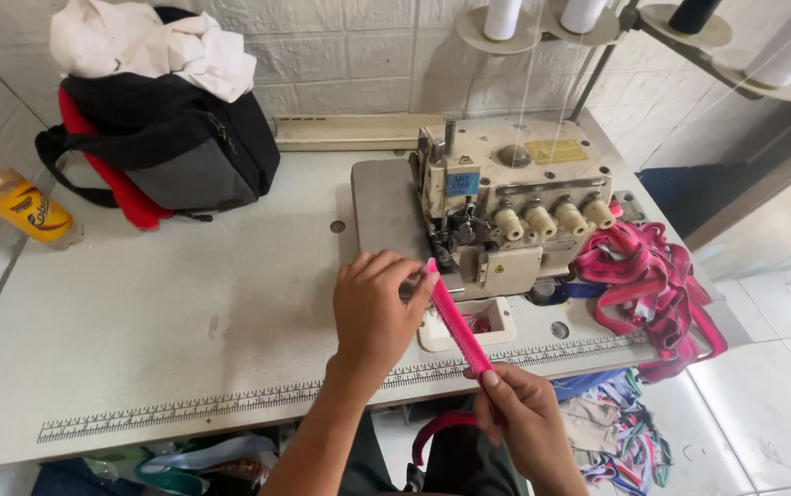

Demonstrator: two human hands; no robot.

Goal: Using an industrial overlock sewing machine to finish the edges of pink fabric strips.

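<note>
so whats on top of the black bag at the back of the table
A crumpled white cloth lies on top of the black bag, covering its upper part. A red item shows beneath the bag at its left. What lies under the cloth and inside the bag cannot be seen.

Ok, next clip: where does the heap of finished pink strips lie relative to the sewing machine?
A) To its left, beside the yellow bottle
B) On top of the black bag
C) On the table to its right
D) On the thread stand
C: the heap of pink strips lies at the table's right edge, right of the sewing machine, while both hands hold one pink strip stretched in front of it.
</note>
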